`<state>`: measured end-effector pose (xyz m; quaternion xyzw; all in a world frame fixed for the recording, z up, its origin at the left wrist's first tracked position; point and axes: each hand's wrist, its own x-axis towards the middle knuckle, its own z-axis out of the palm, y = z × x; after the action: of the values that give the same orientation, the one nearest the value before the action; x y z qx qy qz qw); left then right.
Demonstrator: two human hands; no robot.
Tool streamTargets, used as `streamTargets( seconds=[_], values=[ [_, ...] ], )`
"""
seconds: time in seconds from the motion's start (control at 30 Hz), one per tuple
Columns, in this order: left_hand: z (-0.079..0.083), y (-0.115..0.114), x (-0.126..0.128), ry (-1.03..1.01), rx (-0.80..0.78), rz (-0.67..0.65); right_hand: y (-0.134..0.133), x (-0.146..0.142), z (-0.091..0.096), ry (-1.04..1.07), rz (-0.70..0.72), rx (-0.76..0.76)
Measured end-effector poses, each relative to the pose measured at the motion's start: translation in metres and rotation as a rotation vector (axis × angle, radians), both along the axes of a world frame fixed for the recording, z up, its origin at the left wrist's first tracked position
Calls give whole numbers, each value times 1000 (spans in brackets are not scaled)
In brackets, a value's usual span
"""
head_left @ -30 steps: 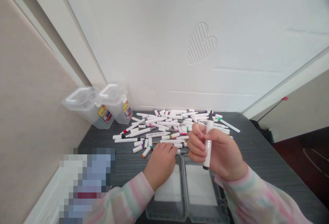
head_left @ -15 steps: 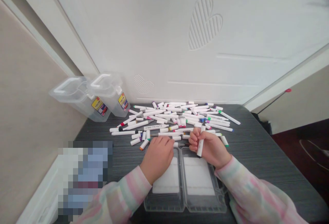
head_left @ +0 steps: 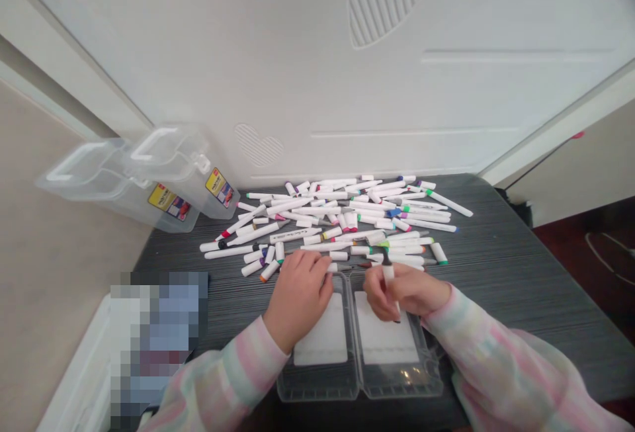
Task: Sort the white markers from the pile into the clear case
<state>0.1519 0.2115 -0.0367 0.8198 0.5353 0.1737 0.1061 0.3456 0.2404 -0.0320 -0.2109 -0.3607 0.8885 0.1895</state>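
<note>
My right hand (head_left: 404, 296) is closed around a white marker (head_left: 388, 275) with a dark cap and holds it low over the right half of an open clear plastic case (head_left: 317, 389). My left hand (head_left: 297, 296) rests with curled fingers on the far edge of the case's left half, beside the nearest loose markers. Whether it holds anything I cannot make out. A large scatter of white markers (head_left: 342, 220) with coloured caps lies on the dark table just beyond both hands.
Two clear plastic boxes (head_left: 163, 174) with handles and yellow labels lean at the back left against a white panel (head_left: 317, 55). A blurred-out patch (head_left: 156, 339) sits at the table's near left. The dark table (head_left: 510, 273) drops off at its right edge.
My right hand has come down and toward me with the marker, from raised above the pile to low over the case. The view has tilted downward. My left hand has stayed in place.
</note>
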Motion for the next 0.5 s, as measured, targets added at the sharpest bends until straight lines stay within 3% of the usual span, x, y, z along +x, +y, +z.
streamTargets(
  seconds=[0.07,0.13,0.5],
  values=[
    [0,-1,0,3,-6,-1,-2,1,2,-142,172,73],
    [0,-1,-1,6,-9,-3,-2,1,5,-231,235,132],
    [-1,0,-1,9,-15,0,0,-1,6,-232,230,127]
  ],
)
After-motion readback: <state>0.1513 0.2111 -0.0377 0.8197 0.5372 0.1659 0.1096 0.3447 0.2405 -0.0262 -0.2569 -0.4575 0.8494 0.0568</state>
